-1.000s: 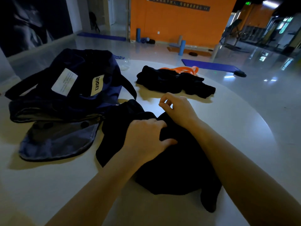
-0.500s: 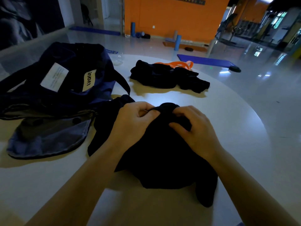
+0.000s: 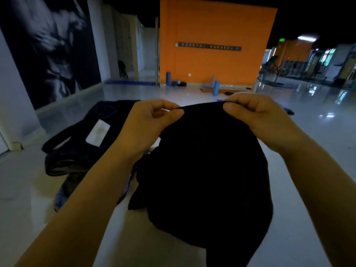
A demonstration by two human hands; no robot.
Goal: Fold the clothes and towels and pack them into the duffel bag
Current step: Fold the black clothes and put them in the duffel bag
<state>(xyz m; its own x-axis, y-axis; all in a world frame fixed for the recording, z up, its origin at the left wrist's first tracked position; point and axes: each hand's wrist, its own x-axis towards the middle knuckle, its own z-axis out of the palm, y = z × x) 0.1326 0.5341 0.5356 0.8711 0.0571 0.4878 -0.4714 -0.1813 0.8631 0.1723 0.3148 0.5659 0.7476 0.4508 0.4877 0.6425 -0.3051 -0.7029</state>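
Black garment (image 3: 204,166) pinched at top edge by both hands, L (image 3: 148,122) & R (image 3: 258,116).

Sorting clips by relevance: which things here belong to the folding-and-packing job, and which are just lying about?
Job:
black garment, pinched at its top edge by left hand and right hand
duffel bag

Lying about:
blue foam rollers
floor mat

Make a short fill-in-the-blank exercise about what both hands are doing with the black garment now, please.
1. Both hands pinch the black garment by its ____ edge.
2. The left hand and right hand hold it ____ the table.
3. The duffel bag lies to the garment's ____.

Missing words: top; above; left
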